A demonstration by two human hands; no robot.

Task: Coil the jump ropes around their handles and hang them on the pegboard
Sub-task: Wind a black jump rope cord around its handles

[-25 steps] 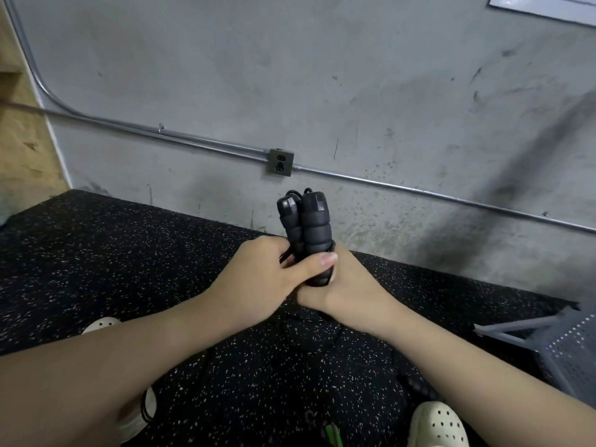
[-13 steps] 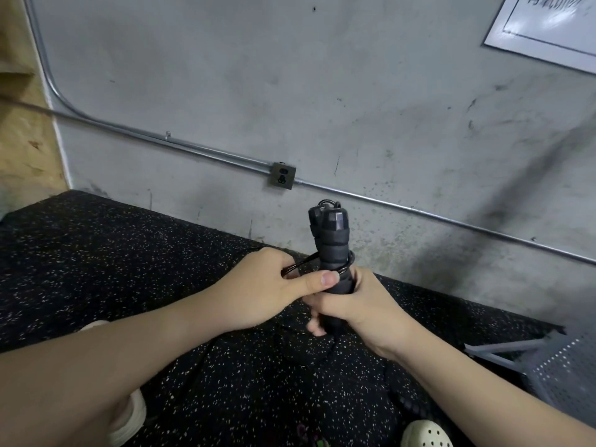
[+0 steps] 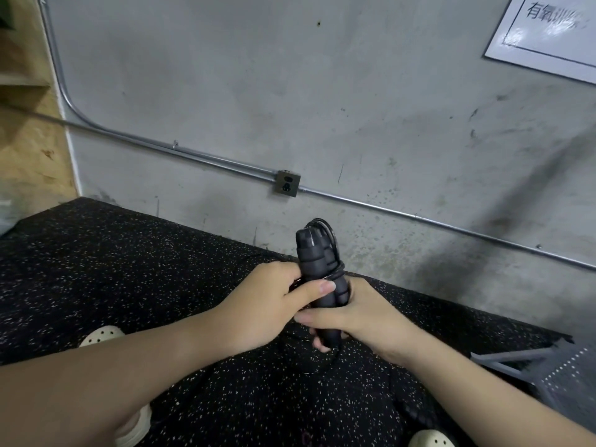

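Note:
Two black jump rope handles point(image 3: 311, 256) stand upright side by side at mid-frame, with thin black cord looped over their tops and wound once around their middle. My right hand point(image 3: 358, 312) grips the lower part of the handles from the right. My left hand point(image 3: 274, 298) grips them from the left, thumb laid across the front and fingers pinching the cord beside the handles. The rest of the rope hangs below my hands, hard to make out against the dark floor. No pegboard is in view.
Black speckled rubber flooring point(image 3: 129, 269) runs up to a grey concrete wall point(image 3: 322, 108) carrying a metal conduit and outlet box point(image 3: 288, 183). A grey perforated metal piece point(image 3: 567, 372) lies at the right edge. Pale clogs point(image 3: 102, 334) show below my arms. A white sign point(image 3: 548, 30) hangs upper right.
The handles stay upright in both hands while the view tilts up. The cord now circles the handles' middle, and my left thumb sits lower across their front.

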